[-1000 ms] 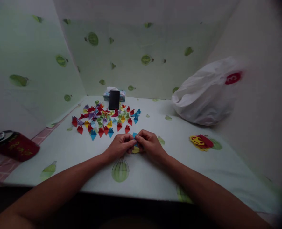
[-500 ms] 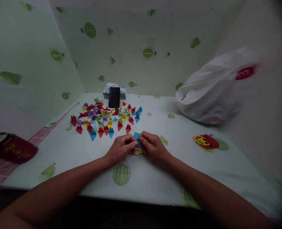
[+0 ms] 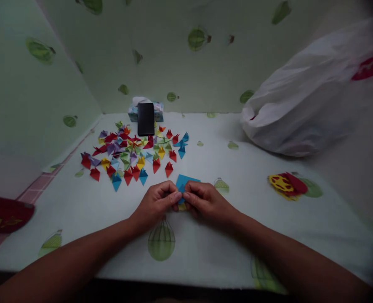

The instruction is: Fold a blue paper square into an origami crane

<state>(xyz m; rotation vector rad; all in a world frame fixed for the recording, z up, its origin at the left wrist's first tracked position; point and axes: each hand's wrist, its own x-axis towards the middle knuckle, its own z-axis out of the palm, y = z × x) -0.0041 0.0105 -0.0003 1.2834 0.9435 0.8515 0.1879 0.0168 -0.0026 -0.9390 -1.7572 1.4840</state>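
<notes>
My left hand [image 3: 157, 201] and my right hand [image 3: 204, 201] meet at the middle of the table, both pinching a small blue paper piece [image 3: 184, 184] that sticks up behind the fingertips. A bit of yellow paper [image 3: 182, 207] peeks out beneath the fingers. Just beyond lies a spread of several small folded paper pieces [image 3: 132, 155] in red, blue, yellow, purple and green.
A black phone [image 3: 145, 119] leans on a tissue box [image 3: 158, 111] at the back. A white plastic bag [image 3: 313, 101] sits at the right. Red and yellow paper cutouts [image 3: 286, 185] lie at the right. A dark red can [image 3: 3, 212] lies at the left edge.
The camera has tilted down and closer. More of the blue paper now shows above my fingertips; both hands stay together on it.
</notes>
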